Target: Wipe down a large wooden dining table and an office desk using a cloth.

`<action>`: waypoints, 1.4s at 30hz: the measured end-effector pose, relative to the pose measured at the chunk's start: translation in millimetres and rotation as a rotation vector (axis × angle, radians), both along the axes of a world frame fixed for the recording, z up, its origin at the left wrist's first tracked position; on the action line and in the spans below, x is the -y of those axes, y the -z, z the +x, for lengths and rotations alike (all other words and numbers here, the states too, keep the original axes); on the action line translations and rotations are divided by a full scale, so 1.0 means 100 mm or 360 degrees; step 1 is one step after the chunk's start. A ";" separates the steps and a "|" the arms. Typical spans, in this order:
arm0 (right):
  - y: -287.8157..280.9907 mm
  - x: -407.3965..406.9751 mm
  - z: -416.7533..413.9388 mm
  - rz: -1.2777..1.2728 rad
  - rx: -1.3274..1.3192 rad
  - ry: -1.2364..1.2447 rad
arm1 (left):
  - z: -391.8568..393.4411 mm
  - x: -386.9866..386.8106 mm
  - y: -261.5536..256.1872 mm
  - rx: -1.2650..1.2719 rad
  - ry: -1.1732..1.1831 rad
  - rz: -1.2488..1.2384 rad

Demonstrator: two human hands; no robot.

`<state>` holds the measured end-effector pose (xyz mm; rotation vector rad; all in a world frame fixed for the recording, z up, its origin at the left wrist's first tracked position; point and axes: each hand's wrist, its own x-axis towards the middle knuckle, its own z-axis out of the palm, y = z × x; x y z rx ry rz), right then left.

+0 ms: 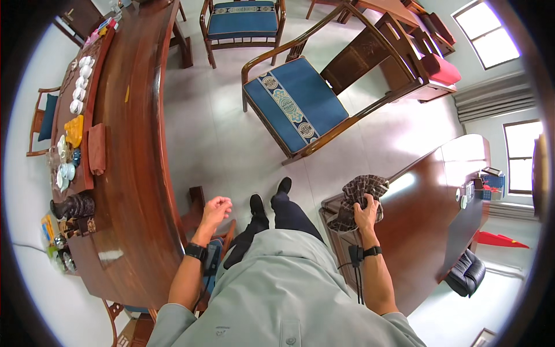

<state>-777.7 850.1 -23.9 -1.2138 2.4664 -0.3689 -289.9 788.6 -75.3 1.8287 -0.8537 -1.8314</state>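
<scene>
My right hand (367, 211) grips a dark brown checked cloth (365, 193), bunched up at the near left corner of a glossy wooden desk (416, 217). Its lower part hangs by the desk's edge; whether it rests on the desktop I cannot tell. My left hand (218, 211) is in the air beside the long wooden tea table (134, 173), its fingers loosely curled with no object visible in them. Both wrists wear dark bands with small black devices and cables.
An armchair with a blue cushion (299, 104) stands ahead, another blue-cushioned chair (243, 19) behind it. The tea table bears a tray (89, 143) with cups, a folded reddish-brown towel (96, 149) and a dark carved figure (73, 206). Small items and a blue basket (494, 184) stand on the desk's far side.
</scene>
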 end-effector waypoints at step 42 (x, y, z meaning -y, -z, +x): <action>-0.06 3.25 1.01 0.0004 0.1646 -0.0401 | -0.12 2.14 -0.50 0.0015 -0.0182 -0.0078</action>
